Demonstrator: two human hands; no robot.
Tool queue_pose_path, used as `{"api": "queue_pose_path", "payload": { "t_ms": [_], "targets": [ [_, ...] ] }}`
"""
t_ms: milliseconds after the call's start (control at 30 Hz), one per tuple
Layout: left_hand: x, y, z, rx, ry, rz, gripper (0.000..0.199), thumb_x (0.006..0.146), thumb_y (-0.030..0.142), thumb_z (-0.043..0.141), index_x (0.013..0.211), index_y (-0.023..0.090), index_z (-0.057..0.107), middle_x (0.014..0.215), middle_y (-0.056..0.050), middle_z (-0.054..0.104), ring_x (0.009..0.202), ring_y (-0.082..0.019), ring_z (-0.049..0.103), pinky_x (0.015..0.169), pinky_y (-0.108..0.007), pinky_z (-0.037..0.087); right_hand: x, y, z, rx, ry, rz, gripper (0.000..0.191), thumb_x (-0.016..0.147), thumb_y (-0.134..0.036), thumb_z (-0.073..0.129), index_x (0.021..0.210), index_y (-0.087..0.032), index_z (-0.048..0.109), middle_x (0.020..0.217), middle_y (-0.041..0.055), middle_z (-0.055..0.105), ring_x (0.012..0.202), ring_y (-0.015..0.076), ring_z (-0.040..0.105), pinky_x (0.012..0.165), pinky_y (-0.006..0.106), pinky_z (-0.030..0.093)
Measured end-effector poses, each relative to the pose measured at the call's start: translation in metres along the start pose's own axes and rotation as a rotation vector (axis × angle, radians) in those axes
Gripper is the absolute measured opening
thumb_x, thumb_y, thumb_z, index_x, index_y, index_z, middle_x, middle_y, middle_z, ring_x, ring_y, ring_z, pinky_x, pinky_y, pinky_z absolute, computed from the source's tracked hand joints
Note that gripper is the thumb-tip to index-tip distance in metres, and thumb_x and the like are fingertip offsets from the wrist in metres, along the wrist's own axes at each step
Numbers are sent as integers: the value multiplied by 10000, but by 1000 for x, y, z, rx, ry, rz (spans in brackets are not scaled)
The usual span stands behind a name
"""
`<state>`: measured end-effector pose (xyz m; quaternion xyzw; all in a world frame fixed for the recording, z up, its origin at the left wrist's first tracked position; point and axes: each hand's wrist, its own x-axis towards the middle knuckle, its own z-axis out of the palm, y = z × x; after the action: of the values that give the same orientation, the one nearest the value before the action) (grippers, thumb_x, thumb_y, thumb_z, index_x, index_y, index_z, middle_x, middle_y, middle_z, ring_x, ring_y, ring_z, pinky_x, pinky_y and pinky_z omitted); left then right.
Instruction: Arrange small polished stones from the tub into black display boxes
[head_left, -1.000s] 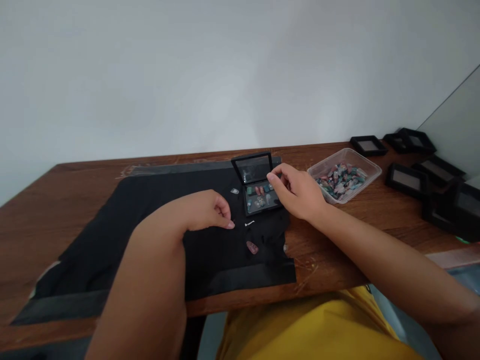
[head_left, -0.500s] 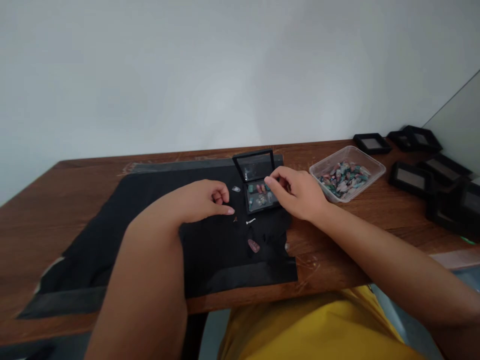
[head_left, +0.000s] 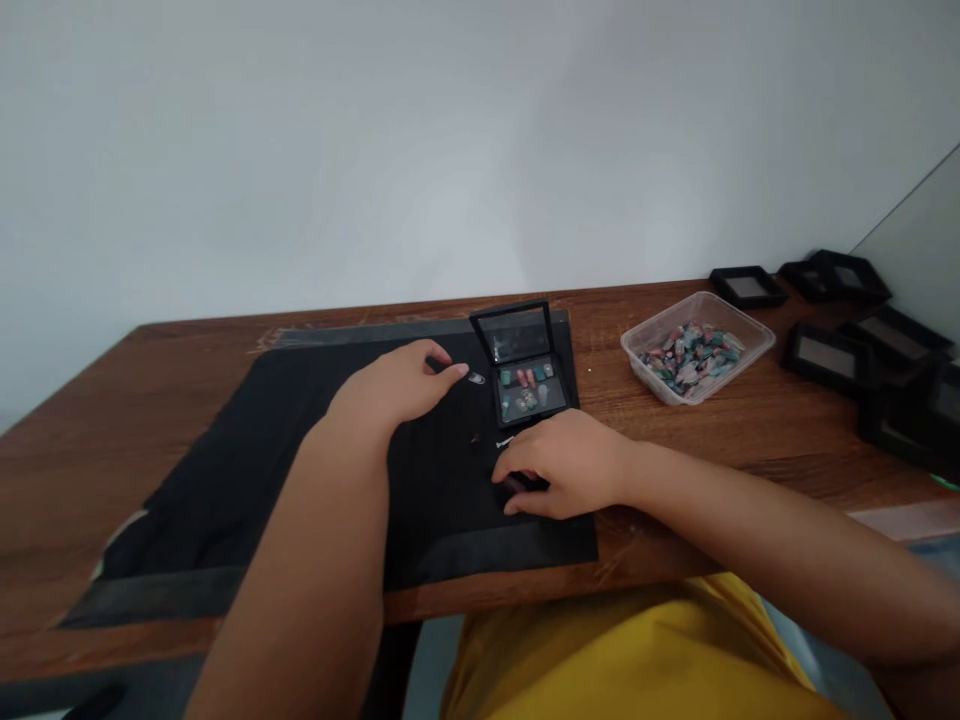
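A small black case (head_left: 532,412) stands with its clear lid raised on the dark cloth; inside it lie several false nails (head_left: 527,400) in green, pink and pale tones. My left hand (head_left: 401,383) is beside a clear false nail (head_left: 476,378), its thumb and index finger apart and nothing visible between them. In front of the case, my right hand (head_left: 574,462) reaches down to the cloth with thumb and fingers spread around a pinkish false nail, mostly hidden in their shadow. A small white piece (head_left: 504,442) and a tiny reddish piece (head_left: 474,439) lie nearby.
To the right, a clear plastic tub (head_left: 646,382) holds a heap of false nails. Several black cases (head_left: 828,362) are spread along the table's right side. The dark cloth (head_left: 315,450) is laid over the wooden table (head_left: 75,450), which meets a pale wall (head_left: 337,180).
My right hand has left the case and come down toward the front, over the pinkish false nail. My left hand has shifted slightly up toward the clear false nail.
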<state>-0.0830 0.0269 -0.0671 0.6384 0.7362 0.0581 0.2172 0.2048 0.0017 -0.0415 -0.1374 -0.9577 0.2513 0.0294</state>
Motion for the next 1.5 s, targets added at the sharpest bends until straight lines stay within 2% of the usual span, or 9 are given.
{"api": "queue_pose_path", "payload": {
  "t_ms": [100,233,400,533,700,833,1067,1300,1500],
  "targets": [
    [-7,17,1,21,128,-146,582,879,739,567,1204,273,690,977,-93,739,798,-268,653,676,-356,421,-1,2,-2,-4,17,11,170,931,-307,748,1057,-198,782,953,29,788,867,177,703,652,276,416],
    [-12,32,1,15,89,-123,574,852,714,591,1210,285,723,980,-80,728,805,-263,651,686,-347,419,-1,1,-3,-26,18,5,148,940,-239,712,1061,-196,787,986,34,791,904,181,709,670,281,438],
    [-10,33,2,47,69,-28,553,816,648,647,1228,292,741,933,-41,720,759,-227,640,666,-323,408,-2,0,-5,-1,24,-5,208,947,-164,643,1105,-198,774,1041,30,799,933,178,715,704,284,453],
    [-9,33,5,34,92,6,447,811,580,688,1136,286,775,943,-39,745,777,-215,647,665,-314,423,-6,7,-15,-34,124,46,218,967,-171,621,1134,-214,753,1133,42,796,1017,188,720,755,280,462],
    [-10,37,6,-27,100,28,291,782,498,735,983,299,802,1027,-32,774,894,-235,679,756,-325,465,-13,24,-32,-175,303,228,236,1006,-197,549,1147,-220,737,1209,60,783,1044,217,718,784,303,445],
    [-12,41,4,-45,70,26,222,781,464,726,900,289,791,950,-10,782,855,-226,676,746,-324,452,-15,32,-38,-260,358,380,253,1004,-188,503,1135,-217,717,1115,58,796,963,221,707,728,306,399],
    [-15,46,1,-12,68,6,240,778,490,700,852,278,786,897,-9,781,808,-221,672,717,-332,437,-11,27,-34,-325,261,511,243,974,-204,512,1101,-212,720,1068,82,804,916,258,719,650,331,327],
    [-16,44,-2,-54,97,-32,264,812,489,676,914,260,759,963,-33,785,878,-245,701,776,-352,454,-9,26,-31,-290,270,545,230,886,-198,578,997,-236,776,986,66,808,890,255,705,654,331,346],
    [-17,46,-2,-55,122,-11,215,824,387,640,938,243,753,957,-54,776,846,-245,694,771,-367,458,-6,27,-32,-183,324,582,186,875,-225,610,884,-231,795,837,29,789,796,210,689,654,311,371]
  ]
}}
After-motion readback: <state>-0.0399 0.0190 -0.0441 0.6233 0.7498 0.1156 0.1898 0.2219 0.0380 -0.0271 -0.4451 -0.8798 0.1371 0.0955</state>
